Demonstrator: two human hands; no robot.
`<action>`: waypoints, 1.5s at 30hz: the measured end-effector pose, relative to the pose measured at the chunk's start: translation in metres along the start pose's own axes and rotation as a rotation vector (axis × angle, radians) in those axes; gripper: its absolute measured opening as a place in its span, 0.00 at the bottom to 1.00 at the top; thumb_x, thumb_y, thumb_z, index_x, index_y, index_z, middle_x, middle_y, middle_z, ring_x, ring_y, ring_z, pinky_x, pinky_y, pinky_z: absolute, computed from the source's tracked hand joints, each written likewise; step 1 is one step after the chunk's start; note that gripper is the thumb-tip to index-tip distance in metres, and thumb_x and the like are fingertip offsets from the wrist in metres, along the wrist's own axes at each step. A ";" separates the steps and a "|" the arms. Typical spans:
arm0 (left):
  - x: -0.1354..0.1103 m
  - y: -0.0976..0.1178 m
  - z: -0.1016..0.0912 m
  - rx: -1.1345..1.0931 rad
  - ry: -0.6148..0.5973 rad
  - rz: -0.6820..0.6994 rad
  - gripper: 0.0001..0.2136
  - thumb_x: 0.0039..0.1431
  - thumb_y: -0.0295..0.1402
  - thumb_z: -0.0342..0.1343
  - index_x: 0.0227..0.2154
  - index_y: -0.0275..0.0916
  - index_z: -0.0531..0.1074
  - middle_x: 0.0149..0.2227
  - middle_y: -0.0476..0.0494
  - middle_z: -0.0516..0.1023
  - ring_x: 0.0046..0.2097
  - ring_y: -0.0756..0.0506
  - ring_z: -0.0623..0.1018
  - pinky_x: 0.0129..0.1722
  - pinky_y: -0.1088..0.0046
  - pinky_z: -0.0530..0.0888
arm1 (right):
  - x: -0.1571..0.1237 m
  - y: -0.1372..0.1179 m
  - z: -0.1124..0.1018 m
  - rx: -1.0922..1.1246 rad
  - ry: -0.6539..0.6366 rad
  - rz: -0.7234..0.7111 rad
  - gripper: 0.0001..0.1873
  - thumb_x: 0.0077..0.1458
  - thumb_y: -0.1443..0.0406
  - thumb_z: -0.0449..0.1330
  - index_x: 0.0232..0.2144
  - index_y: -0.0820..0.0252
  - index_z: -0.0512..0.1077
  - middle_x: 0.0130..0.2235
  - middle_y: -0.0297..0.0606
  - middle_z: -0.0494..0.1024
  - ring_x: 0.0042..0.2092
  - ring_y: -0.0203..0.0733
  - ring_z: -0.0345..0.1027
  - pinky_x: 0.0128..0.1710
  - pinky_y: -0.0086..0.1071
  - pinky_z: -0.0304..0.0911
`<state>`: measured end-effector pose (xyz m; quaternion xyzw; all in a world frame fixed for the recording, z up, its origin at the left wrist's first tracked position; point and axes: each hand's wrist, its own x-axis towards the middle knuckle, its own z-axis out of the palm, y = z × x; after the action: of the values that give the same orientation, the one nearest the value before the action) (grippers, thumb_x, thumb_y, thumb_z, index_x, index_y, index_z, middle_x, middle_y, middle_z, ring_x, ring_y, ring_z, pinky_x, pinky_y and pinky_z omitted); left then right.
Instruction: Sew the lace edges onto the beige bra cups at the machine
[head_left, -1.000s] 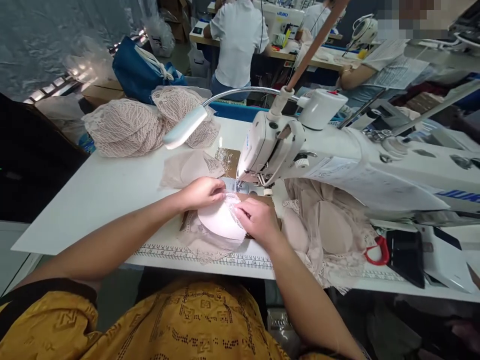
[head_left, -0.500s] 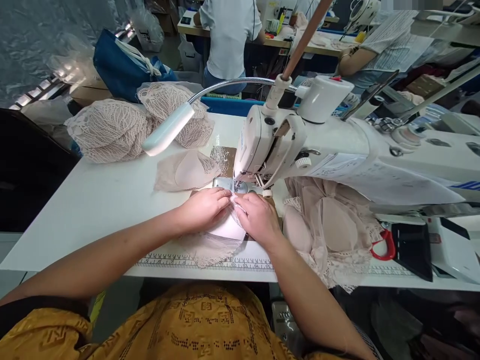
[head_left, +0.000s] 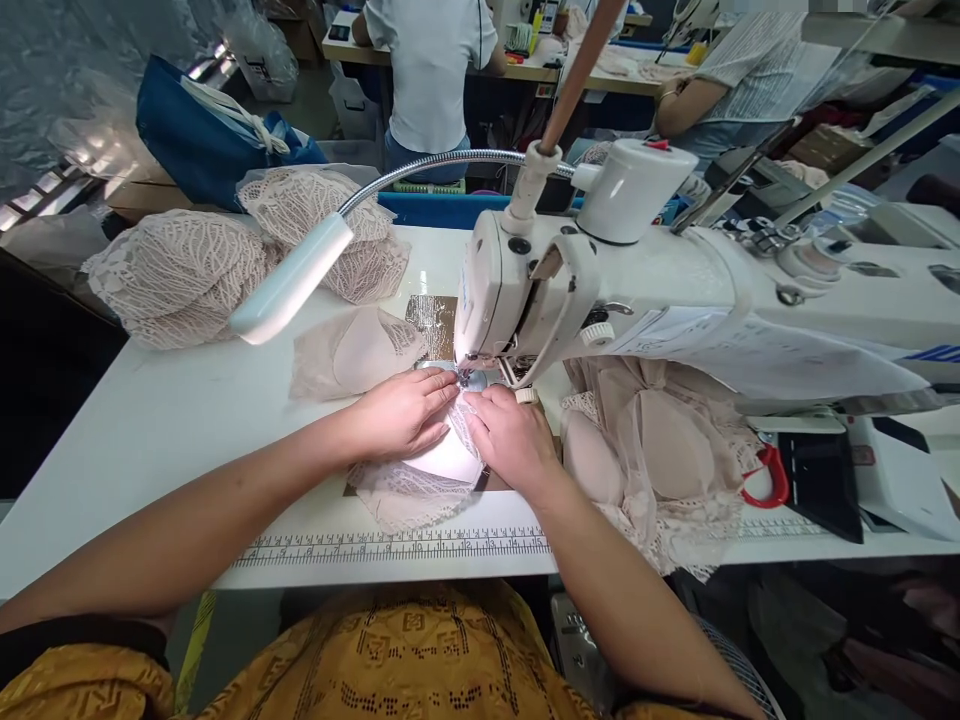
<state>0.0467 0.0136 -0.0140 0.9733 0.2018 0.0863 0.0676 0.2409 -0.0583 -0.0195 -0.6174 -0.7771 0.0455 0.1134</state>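
Observation:
Under the needle area of a white sewing machine (head_left: pixel 495 290) lies a pale lace bra cup (head_left: pixel 442 455), its scalloped lace edge spread toward me. My left hand (head_left: pixel 401 412) rests flat on the cup's left side, fingers stretched out and thumb apart, fingertips close to the presser foot (head_left: pixel 464 378). On the right side, my right hand (head_left: pixel 514 432) has its fingers bent and the thumb and forefinger on the lace just before the foot. The fabric under both palms is hidden.
Another cup piece (head_left: pixel 360 352) lies left of the machine, with stacked lace cups (head_left: pixel 180 275) behind. Sewn beige pieces (head_left: pixel 660 450) and red-handled scissors (head_left: pixel 769 478) are at right. A lamp (head_left: pixel 292 280) hangs over the table; a printed ruler (head_left: pixel 390 546) runs along its front. Two people sit beyond.
My left hand's fingers have flattened and its thumb has spread away from the lace. More of the lace beside the foot shows between my hands. The view has shifted slightly.

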 end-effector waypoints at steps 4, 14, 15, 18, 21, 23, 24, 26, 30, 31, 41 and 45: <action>0.002 -0.009 -0.001 -0.005 -0.031 0.032 0.25 0.64 0.39 0.48 0.58 0.24 0.66 0.60 0.25 0.67 0.61 0.34 0.68 0.59 0.57 0.68 | 0.001 -0.001 0.001 -0.011 0.000 0.033 0.17 0.60 0.64 0.54 0.50 0.55 0.74 0.42 0.40 0.77 0.42 0.46 0.67 0.39 0.35 0.59; 0.001 -0.014 -0.025 0.066 -0.031 0.089 0.16 0.64 0.29 0.48 0.50 0.32 0.73 0.54 0.31 0.73 0.54 0.36 0.72 0.54 0.55 0.70 | -0.001 0.005 0.002 0.081 0.055 0.037 0.18 0.61 0.70 0.49 0.45 0.58 0.76 0.40 0.41 0.78 0.38 0.44 0.69 0.38 0.34 0.61; 0.001 -0.009 -0.024 0.049 -0.010 0.088 0.15 0.64 0.29 0.48 0.49 0.31 0.74 0.52 0.30 0.74 0.54 0.37 0.72 0.53 0.56 0.71 | -0.001 0.005 0.002 0.095 0.064 0.041 0.18 0.60 0.70 0.49 0.45 0.58 0.76 0.40 0.41 0.78 0.37 0.43 0.69 0.38 0.34 0.62; -0.001 0.005 -0.016 0.019 0.043 0.073 0.13 0.66 0.30 0.48 0.46 0.31 0.74 0.45 0.31 0.76 0.49 0.39 0.73 0.50 0.59 0.71 | -0.003 0.006 0.001 0.134 0.096 0.062 0.18 0.60 0.70 0.48 0.43 0.58 0.77 0.41 0.42 0.79 0.39 0.44 0.71 0.39 0.33 0.63; -0.002 0.013 -0.008 0.040 0.079 0.059 0.13 0.66 0.30 0.47 0.44 0.31 0.75 0.40 0.33 0.76 0.45 0.40 0.73 0.51 0.56 0.69 | -0.005 0.006 0.001 0.163 0.117 0.076 0.18 0.60 0.70 0.49 0.43 0.58 0.77 0.41 0.41 0.79 0.38 0.43 0.71 0.39 0.33 0.63; -0.002 0.014 -0.006 0.036 0.090 0.064 0.13 0.65 0.31 0.48 0.44 0.32 0.75 0.38 0.34 0.75 0.44 0.40 0.73 0.51 0.55 0.68 | -0.006 0.006 0.001 0.191 0.124 0.063 0.17 0.59 0.70 0.50 0.43 0.57 0.77 0.41 0.39 0.80 0.38 0.42 0.72 0.37 0.32 0.63; -0.002 0.014 -0.006 0.030 0.089 0.071 0.12 0.65 0.31 0.48 0.44 0.32 0.75 0.38 0.34 0.75 0.44 0.40 0.73 0.51 0.55 0.67 | -0.006 0.006 0.001 0.209 0.131 0.048 0.17 0.58 0.71 0.51 0.43 0.56 0.77 0.41 0.38 0.80 0.38 0.42 0.72 0.37 0.32 0.64; -0.002 0.013 -0.006 0.023 0.085 0.085 0.12 0.65 0.32 0.48 0.44 0.32 0.74 0.37 0.36 0.75 0.43 0.40 0.72 0.49 0.55 0.68 | -0.007 0.006 0.001 0.244 0.154 0.011 0.18 0.58 0.72 0.51 0.43 0.56 0.77 0.42 0.37 0.80 0.40 0.41 0.72 0.39 0.31 0.64; -0.002 0.010 -0.007 0.005 0.086 0.101 0.12 0.65 0.31 0.47 0.43 0.33 0.74 0.36 0.36 0.75 0.42 0.40 0.72 0.49 0.55 0.67 | -0.007 0.005 0.001 0.255 0.180 -0.027 0.19 0.56 0.74 0.50 0.42 0.55 0.78 0.42 0.36 0.80 0.41 0.41 0.72 0.41 0.31 0.64; -0.002 0.010 -0.007 -0.002 0.085 0.102 0.12 0.65 0.31 0.47 0.43 0.34 0.74 0.36 0.36 0.75 0.43 0.40 0.72 0.49 0.55 0.67 | -0.006 0.005 0.001 0.246 0.171 -0.028 0.19 0.56 0.74 0.51 0.41 0.55 0.78 0.41 0.36 0.80 0.40 0.41 0.72 0.39 0.31 0.64; -0.001 0.009 -0.009 0.026 0.051 0.100 0.14 0.66 0.31 0.45 0.48 0.32 0.73 0.38 0.36 0.74 0.47 0.39 0.71 0.53 0.52 0.64 | -0.008 0.006 0.000 0.263 0.076 -0.115 0.16 0.55 0.73 0.53 0.34 0.56 0.80 0.33 0.36 0.77 0.36 0.39 0.69 0.34 0.30 0.62; -0.002 0.011 -0.006 0.049 0.015 0.116 0.16 0.66 0.30 0.45 0.52 0.35 0.71 0.39 0.36 0.73 0.49 0.38 0.70 0.55 0.49 0.62 | -0.009 0.008 0.001 0.338 0.139 -0.017 0.20 0.54 0.75 0.51 0.39 0.56 0.79 0.39 0.35 0.81 0.39 0.39 0.72 0.40 0.30 0.65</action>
<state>0.0476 0.0030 -0.0063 0.9840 0.1478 0.0926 0.0372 0.2503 -0.0651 -0.0234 -0.5846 -0.7538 0.1319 0.2693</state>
